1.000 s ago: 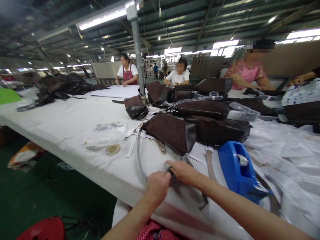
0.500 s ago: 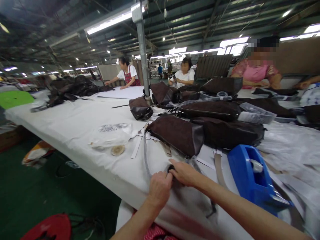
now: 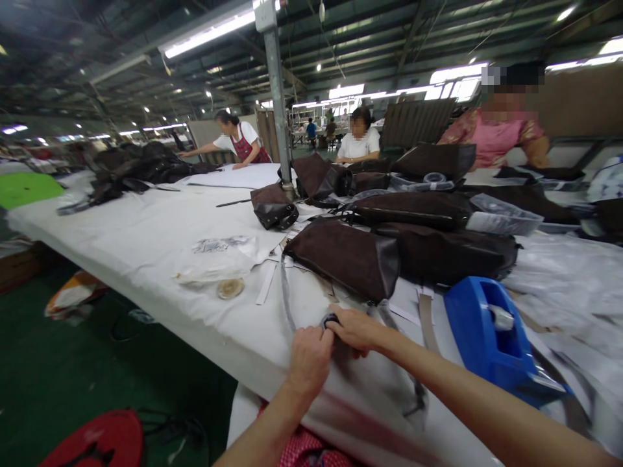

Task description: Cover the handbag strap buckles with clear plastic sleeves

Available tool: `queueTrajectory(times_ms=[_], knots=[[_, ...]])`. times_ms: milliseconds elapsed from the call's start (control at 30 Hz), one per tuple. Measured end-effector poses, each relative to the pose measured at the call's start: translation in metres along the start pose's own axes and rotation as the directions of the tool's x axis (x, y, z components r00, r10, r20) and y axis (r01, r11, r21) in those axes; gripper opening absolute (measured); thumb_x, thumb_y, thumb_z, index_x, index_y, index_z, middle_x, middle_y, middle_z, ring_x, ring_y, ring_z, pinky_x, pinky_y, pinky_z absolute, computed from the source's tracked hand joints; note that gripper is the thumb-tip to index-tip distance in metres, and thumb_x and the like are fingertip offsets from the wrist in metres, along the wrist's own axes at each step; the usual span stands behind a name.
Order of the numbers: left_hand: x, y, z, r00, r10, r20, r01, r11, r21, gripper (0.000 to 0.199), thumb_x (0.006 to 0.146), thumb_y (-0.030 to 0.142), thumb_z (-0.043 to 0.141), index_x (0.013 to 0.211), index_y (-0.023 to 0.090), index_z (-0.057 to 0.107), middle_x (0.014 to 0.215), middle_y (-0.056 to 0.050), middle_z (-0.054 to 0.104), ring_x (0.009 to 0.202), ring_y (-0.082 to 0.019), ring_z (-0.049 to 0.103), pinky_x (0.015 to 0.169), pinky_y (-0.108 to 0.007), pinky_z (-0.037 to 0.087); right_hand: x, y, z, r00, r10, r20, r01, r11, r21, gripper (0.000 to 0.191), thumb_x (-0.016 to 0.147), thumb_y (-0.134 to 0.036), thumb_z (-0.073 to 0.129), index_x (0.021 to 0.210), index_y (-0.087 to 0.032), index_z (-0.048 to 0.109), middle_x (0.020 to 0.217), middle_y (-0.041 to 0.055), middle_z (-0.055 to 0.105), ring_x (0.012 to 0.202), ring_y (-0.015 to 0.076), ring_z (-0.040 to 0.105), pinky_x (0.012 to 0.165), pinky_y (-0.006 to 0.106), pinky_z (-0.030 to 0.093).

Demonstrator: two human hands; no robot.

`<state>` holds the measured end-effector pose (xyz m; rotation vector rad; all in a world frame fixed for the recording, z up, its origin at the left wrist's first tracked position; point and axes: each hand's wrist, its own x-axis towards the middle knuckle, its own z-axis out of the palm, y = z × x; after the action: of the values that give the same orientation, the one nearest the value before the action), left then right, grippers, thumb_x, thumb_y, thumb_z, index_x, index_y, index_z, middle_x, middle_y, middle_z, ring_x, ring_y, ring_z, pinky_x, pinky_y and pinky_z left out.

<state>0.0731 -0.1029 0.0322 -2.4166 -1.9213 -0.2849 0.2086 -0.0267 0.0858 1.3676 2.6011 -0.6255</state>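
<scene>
Both hands together, low over the near edge of the white table (image 3: 117, 224), knuckles of one nearly against the other. Left hand (image 3: 311, 357): fingers curled in tight, clamped on the near side of a small dark piece (image 3: 331, 319). Right hand (image 3: 353, 329): half curled, thumb and forefinger pinching the same piece from the other side. Rounded dark end shows between them; rest hidden by fingers, so cannot tell whether buckle, loop or strap end.

Pale grey strap (image 3: 285, 292) curves from the left end of the nearest brown bag (image 3: 345, 256) down toward the left hand; join at the hand not visible. Bag lies on its side just beyond the hands, apart from both. Blurred grey length (image 3: 413, 399) hangs below the right forearm.

Step in hand, my reading: close finger work on the strap fittings, perhaps folding or tucking its covering. Next move would seem to call for one hand holding the piece steady while the other works it, without tugging the bag.

Nearby: blue tape dispenser (image 3: 479, 331) to the right, untouched; tape roll (image 3: 230, 288) flat to the left, just beside a crumpled plastic bag (image 3: 217, 259)
</scene>
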Motion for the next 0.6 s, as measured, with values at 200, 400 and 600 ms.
queueTrajectory(times_ms=[200,400,600], knots=[[0.0,-0.021,-0.015,0.954,0.291,0.074,-0.29,0.957,-0.018,0.023,0.087,0.037,0.061,0.104,0.023,0.055,0.089,-0.002,0.063,0.085,-0.021,0.057,0.072,-0.035,0.041,0.0,0.002,0.003,0.977,-0.209,0.053,0.214,0.964,-0.156,0.036,0.086,-0.014,0.041,0.118,-0.02,0.055,0.097,0.015,0.072,0.092,0.0295,0.068,0.069,0.033,0.045],[-0.007,0.001,0.003,0.998,0.038,-0.04,-0.04,0.999,-0.036,0.006,0.091,0.021,0.051,0.088,0.021,0.056,0.087,-0.004,0.062,0.084,-0.022,0.057,0.071,-0.037,0.04,0.004,-0.003,-0.005,0.992,-0.12,0.025,0.122,0.986,-0.111,0.051,0.086,-0.014,0.043,0.137,-0.02,0.044,0.091,0.0141,0.072,0.084,0.0282,0.069,0.069,0.034,0.05],[-0.009,0.005,-0.001,0.972,0.237,0.0,-0.236,0.966,-0.11,0.015,0.088,0.033,0.059,0.098,0.022,0.056,0.092,-0.003,0.062,0.088,-0.022,0.056,0.074,-0.036,0.041,-0.007,0.004,0.007,0.99,-0.126,0.064,0.134,0.979,-0.154,0.047,0.085,-0.013,0.047,0.131,-0.024,0.05,0.092,0.0143,0.072,0.085,0.0295,0.07,0.07,0.036,0.051]])
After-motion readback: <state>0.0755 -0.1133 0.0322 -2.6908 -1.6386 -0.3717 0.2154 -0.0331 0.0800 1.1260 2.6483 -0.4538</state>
